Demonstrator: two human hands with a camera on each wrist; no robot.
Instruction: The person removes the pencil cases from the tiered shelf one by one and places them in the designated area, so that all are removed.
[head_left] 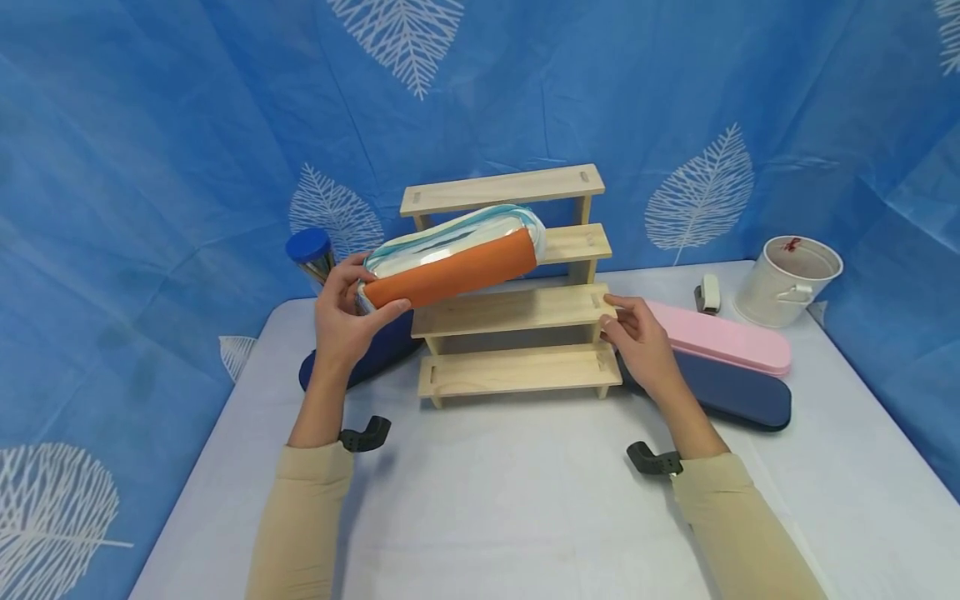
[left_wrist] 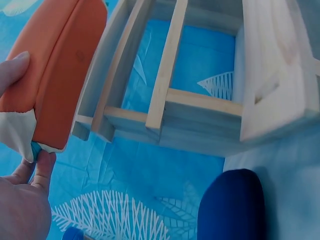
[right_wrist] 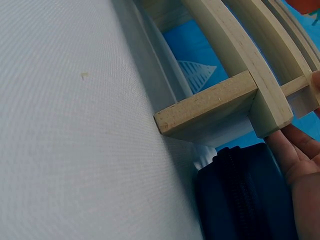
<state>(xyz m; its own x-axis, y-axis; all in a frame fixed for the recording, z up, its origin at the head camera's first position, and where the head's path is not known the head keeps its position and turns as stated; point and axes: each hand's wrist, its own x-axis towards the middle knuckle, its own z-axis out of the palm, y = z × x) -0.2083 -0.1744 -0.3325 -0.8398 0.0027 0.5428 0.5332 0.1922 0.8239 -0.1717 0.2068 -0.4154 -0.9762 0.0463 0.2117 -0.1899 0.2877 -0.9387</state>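
Observation:
My left hand (head_left: 343,312) grips the left end of an orange and white pencil case (head_left: 457,271) with a teal zipper, thumb on the near side. The case is tilted, its right end higher, and overlaps the upper tiers of a stepped wooden shelf (head_left: 517,368) in the head view. Orange fabric (left_wrist: 70,75) faces the left wrist camera. At the shelf's right side, my right hand (head_left: 637,337) pinches the end of the second tier from the bottom. Below that hand in the right wrist view lies a dark blue zippered case (right_wrist: 245,195).
A pink case (head_left: 720,337) lies behind the navy case (head_left: 738,390) on the right. Farther back are a small white stapler-like item (head_left: 708,293) and a white pot (head_left: 776,287). On the left stand another blue case (head_left: 382,354) and a blue-lidded container (head_left: 309,246).

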